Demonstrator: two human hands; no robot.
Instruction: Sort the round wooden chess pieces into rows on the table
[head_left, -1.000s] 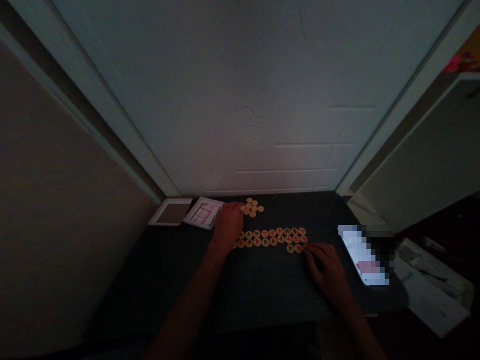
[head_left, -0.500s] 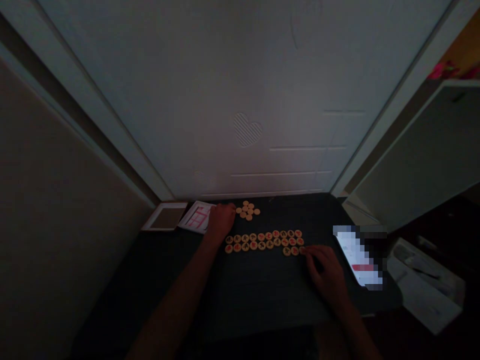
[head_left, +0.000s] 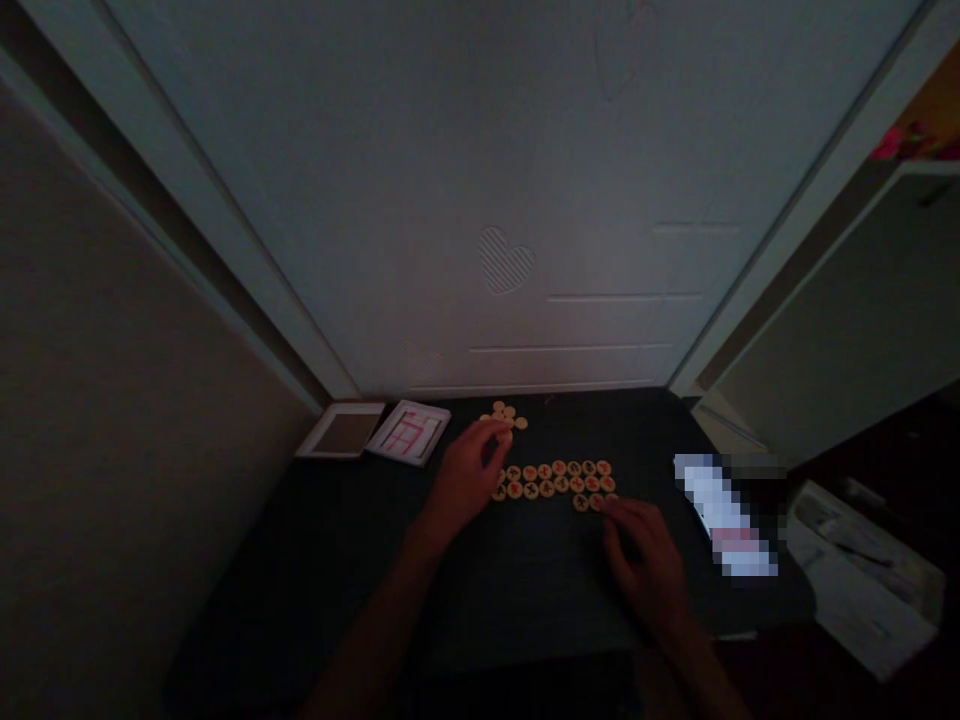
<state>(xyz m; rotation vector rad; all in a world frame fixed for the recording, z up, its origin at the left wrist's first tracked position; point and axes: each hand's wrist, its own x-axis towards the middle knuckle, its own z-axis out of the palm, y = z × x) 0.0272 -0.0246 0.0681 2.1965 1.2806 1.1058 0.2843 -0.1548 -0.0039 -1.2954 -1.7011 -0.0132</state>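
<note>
Round wooden game pieces with red and black marks lie in two rows (head_left: 559,479) on a dark table (head_left: 495,580). A small cluster of plain pieces (head_left: 510,416) sits behind them near the wall. My left hand (head_left: 469,475) hovers over the left end of the rows, fingers curled and pinched near the cluster; what it holds I cannot make out. My right hand (head_left: 645,560) rests on the table, its fingertips touching the pieces at the right end of the front row.
A shallow box half (head_left: 341,430) and a white sheet with red lines (head_left: 411,432) lie at the back left. A blurred-out lit device (head_left: 724,515) lies at the right. A white door stands right behind the table. Light clutter (head_left: 862,580) sits lower right.
My left hand moved from the back left beside the cluster to the right and nearer, now covering the left end of the rows. The right hand barely shifted.
</note>
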